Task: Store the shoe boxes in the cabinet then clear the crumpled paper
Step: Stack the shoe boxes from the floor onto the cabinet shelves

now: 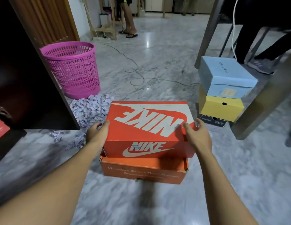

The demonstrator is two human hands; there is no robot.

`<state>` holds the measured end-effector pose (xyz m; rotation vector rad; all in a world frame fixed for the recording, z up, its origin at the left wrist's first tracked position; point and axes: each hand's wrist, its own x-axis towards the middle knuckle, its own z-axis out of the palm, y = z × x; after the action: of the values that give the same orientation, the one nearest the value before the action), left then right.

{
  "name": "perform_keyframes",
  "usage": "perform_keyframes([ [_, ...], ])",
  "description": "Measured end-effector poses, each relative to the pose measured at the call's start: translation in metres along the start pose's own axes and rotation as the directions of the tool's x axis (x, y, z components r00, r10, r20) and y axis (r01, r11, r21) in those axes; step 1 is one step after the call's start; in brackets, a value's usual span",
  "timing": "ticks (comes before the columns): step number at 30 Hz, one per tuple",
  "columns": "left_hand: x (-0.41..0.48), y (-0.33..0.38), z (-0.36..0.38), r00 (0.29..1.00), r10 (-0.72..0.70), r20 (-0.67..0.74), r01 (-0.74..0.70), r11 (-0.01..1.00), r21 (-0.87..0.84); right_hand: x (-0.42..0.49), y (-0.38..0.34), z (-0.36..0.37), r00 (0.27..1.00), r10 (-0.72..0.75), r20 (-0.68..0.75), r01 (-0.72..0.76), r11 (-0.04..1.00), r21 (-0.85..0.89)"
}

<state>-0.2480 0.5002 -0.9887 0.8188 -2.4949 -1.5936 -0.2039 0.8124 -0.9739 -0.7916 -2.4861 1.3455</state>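
Note:
A red-orange Nike shoe box (148, 127) sits on top of a lower orange shoe box (143, 171) on the marble floor in front of me. My left hand (97, 132) is at the Nike box's left side, its thumb touching the lid's edge. With fingers spread, my right hand (198, 133) is at the right side and its thumb lies over the lid's corner. At the right stand a blue box (222, 73), a yellow box (221, 109) and a dark box (213, 123), stacked. Crumpled paper (91, 108) is piled on the floor beside the dark cabinet (24, 88) at the left.
A pink mesh basket (73, 69) stands behind the paper pile. A red box (0, 129) shows inside the cabinet. A table leg (261, 101) rises beside the box stack. A cable (136, 78) loops across the floor. People's legs are visible at the back and right.

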Motion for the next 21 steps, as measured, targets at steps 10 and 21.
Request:
perform_keyframes([
  [10,-0.008,-0.016,-0.002,0.968,-0.023,0.251,0.053,0.992,-0.114,-0.026,0.027,0.008,0.985,-0.05,0.166,-0.077,0.731,0.678],
  [21,-0.037,0.007,-0.082,0.992,0.102,0.077,-0.09,0.985,-0.149,-0.036,-0.034,0.006,0.957,-0.265,0.117,0.137,0.768,0.626],
])
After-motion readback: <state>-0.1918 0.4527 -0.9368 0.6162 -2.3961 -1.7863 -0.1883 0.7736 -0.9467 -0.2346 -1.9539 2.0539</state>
